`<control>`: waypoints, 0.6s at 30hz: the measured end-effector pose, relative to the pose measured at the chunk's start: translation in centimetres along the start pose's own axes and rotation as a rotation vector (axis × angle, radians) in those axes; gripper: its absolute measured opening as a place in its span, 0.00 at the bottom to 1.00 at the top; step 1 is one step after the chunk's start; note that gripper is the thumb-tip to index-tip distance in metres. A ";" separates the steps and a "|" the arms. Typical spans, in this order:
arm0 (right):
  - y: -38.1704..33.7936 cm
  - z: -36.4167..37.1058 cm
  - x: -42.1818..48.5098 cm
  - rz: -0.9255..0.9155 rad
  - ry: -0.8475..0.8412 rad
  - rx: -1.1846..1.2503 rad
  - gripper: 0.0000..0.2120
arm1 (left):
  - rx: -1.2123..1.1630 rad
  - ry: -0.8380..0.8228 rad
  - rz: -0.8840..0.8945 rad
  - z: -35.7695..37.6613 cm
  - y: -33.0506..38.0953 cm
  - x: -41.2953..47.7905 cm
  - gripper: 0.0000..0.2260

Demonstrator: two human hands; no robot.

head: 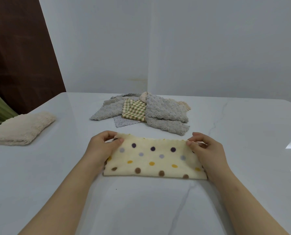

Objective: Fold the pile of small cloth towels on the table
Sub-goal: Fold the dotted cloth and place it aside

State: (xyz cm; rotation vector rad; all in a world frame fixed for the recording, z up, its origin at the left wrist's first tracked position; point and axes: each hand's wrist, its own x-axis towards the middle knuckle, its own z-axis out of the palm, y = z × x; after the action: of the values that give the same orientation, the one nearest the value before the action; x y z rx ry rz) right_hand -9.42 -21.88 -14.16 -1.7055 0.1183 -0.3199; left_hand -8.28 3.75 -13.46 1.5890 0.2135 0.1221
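Cream polka-dot cloth towel (153, 160), folded in half on the white marble bench (56, 167), is pinched at its far corners by left hand (101, 148) and right hand (205, 150); 1 folded beige fleece towel (21, 128) is set aside, the grey-and-checked towel pile (141, 111) is yet to be folded

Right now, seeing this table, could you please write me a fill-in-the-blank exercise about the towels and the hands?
The left hand and the right hand pinch the far edge of a cream towel patterned with ____.
In the pile, the checked towel lies among fluffy ____ towels.
The folded beige towel lies on the person's ____ side.
Missing words: dots; grey; left.
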 end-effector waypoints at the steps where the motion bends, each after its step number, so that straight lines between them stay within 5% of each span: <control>1: 0.0 0.0 0.1 -0.025 0.008 0.023 0.08 | -0.041 0.000 -0.005 0.0 0.1 0.0 0.05; 4: 0.2 -0.1 0.1 -0.069 0.020 -0.080 0.07 | -0.004 0.031 0.018 0.0 0.2 0.1 0.05; 6: 0.7 -0.1 0.3 -0.100 -0.001 -0.481 0.02 | 0.407 0.083 0.107 0.0 -0.4 0.3 0.03; 9: 1.4 0.2 0.3 -0.057 -0.052 -0.909 0.15 | 0.873 0.064 0.236 0.3 -1.1 0.2 0.04; 14: 0.9 0.2 0.2 0.030 -0.021 -1.036 0.19 | 0.936 0.010 0.134 0.7 -0.8 0.0 0.13; 18: 0.6 0.2 0.4 0.023 -0.083 -0.952 0.08 | 0.800 -0.024 0.125 0.4 -0.8 -0.2 0.08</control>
State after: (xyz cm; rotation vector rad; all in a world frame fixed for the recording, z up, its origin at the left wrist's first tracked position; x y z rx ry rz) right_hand -8.91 -21.85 -14.75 -2.6525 0.2563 -0.1757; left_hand -8.45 3.29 -14.21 2.4008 0.1489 0.1214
